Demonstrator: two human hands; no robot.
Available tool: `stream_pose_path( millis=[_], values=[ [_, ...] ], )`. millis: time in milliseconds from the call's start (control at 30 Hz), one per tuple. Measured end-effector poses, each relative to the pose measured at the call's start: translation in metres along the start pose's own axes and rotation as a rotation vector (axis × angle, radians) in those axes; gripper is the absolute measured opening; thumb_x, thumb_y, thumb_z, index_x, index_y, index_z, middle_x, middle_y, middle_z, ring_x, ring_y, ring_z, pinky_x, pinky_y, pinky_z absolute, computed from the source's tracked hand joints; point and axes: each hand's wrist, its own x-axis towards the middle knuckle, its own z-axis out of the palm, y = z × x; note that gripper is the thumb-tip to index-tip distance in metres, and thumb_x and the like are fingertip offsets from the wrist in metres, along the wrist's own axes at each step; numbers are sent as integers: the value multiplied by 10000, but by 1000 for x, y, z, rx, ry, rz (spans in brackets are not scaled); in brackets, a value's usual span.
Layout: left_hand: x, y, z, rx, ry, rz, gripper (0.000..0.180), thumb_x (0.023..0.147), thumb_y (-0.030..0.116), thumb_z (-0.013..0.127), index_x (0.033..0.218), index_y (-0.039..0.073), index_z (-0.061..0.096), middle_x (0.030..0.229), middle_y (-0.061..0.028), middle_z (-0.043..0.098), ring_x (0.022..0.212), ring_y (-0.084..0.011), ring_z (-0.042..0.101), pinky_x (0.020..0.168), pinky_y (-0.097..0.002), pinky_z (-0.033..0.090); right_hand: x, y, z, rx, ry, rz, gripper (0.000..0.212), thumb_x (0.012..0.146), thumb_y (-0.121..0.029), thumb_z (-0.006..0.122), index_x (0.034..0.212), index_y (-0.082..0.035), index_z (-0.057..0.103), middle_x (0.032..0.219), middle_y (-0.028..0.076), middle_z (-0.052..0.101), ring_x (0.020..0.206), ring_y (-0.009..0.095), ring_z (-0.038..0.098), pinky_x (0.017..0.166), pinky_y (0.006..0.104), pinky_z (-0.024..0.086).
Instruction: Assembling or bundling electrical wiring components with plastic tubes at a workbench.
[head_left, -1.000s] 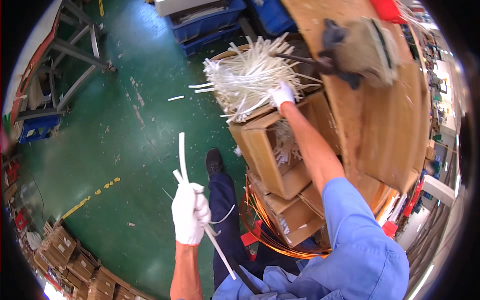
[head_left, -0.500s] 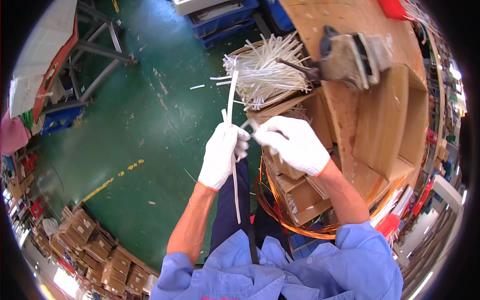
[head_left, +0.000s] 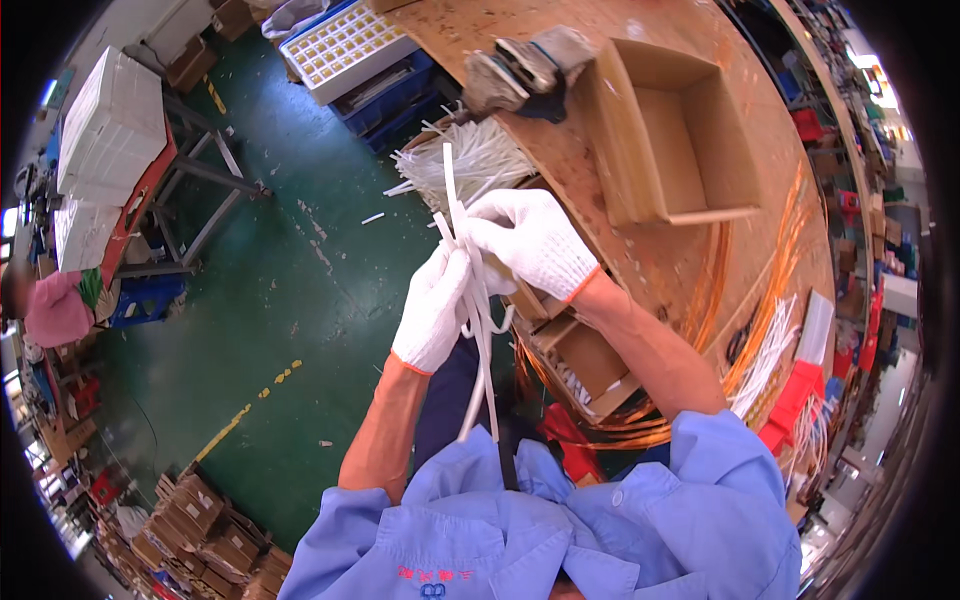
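Note:
My left hand (head_left: 430, 312), in a white glove with an orange cuff, is closed around a few long white strips (head_left: 449, 182). Their upper ends stick up past my fingers, and their lower ends hang down in front of my dark trousers. My right hand (head_left: 532, 242), gloved the same way, pinches at the strips just above and beside the left fingers. One short curled end shows below the right hand. How the strips cross between the fingertips is hidden. Beyond my hands lies a heap of similar white strips (head_left: 462, 160).
The wooden bench (head_left: 650, 255) on my right carries an open cardboard box (head_left: 690, 140), a cloth-wrapped clamp-like tool (head_left: 525, 72) and orange wire bundles (head_left: 712, 290). Smaller cardboard boxes (head_left: 590, 355) stand at its near edge. Blue crates (head_left: 390, 100) stand ahead; a metal-legged table (head_left: 195, 165) is far left.
My right hand has come in against the strips beside the left hand. More strip ends now hang below. The view has shifted, showing more of the bench and the open box.

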Motion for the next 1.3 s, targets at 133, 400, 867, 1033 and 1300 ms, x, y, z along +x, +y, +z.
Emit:
stream_pose_path(
  millis=[133, 400, 867, 1033, 1300],
  values=[
    [-27, -12, 38, -120, -48, 69, 336, 1175, 307, 522, 1261, -1, 624, 919, -28, 629, 796, -148, 657, 722, -328, 599, -42, 13, 0, 69, 171, -131, 463, 994, -391, 767, 1223, 12, 744, 979, 144, 788, 822, 203, 728, 794, 375, 584],
    [-34, -30, 98, -338, 54, 87, 256, 1139, 301, 603, 1092, 50, 605, 797, 7, 512, 656, -119, 517, 580, -299, 486, -147, 20, -33, 624, -424, 176, 408, 1063, -346, 695, 1269, 0, 629, 1112, 150, 744, 932, 252, 780, 830, 420, 687],
    [15, 27, 57, -494, -170, 258, 287, 1176, 247, 491, 962, 56, 493, 751, 37, 298, 576, -113, 275, 514, -301, 297, -233, 48, -101, 835, -719, 264, 148, 1083, -127, 653, 1100, 19, 637, 950, 76, 670, 794, 184, 708, 870, 544, 693],
    [19, 28, 69, -498, -139, 243, 288, 1187, 278, 472, 1008, 58, 525, 748, 39, 291, 571, -102, 270, 495, -286, 287, -245, 49, -114, 750, -668, 223, 239, 1082, -189, 669, 1178, 24, 620, 963, 63, 666, 788, 155, 714, 872, 509, 697],
    [20, 38, 58, -584, -138, 237, 301, 1181, 287, 477, 991, 59, 531, 753, 33, 333, 579, -111, 295, 508, -299, 307, -260, 69, -122, 843, -635, 222, 343, 1083, -210, 682, 1302, 41, 604, 945, 32, 646, 740, 107, 709, 900, 506, 693]
  ],
)
